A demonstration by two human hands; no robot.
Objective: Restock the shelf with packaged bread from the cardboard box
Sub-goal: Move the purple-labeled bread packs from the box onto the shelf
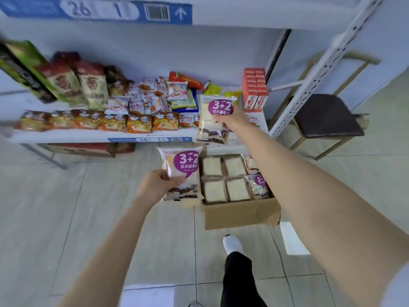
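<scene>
Head view: nearest, the first bread packet (pixel 183 173) was gripped at its left edge by the left hand (pixel 155 185), fingers curled round it, and was held upright just left of the cardboard box (pixel 241 214). Inside the box, right of that grip, more boxed packets (pixel 225 178) were seen packed in rows. Farther out, a second bread packet (pixel 215 118) was clasped at its right side by the right hand (pixel 230 118), thumb across the front, and was held upright at the front edge of the shelf (pixel 77 137). Just right of this grip orange cartons (pixel 254 91) were stacked; left of it and beyond it, snack packets (pixel 141 122) were crowded. Placing was judged to be the step in hand. It would be done well if the packet were eased into the gap between cartons and snacks, label kept forward, released only once supported, and the soft bread not squeezed.
</scene>
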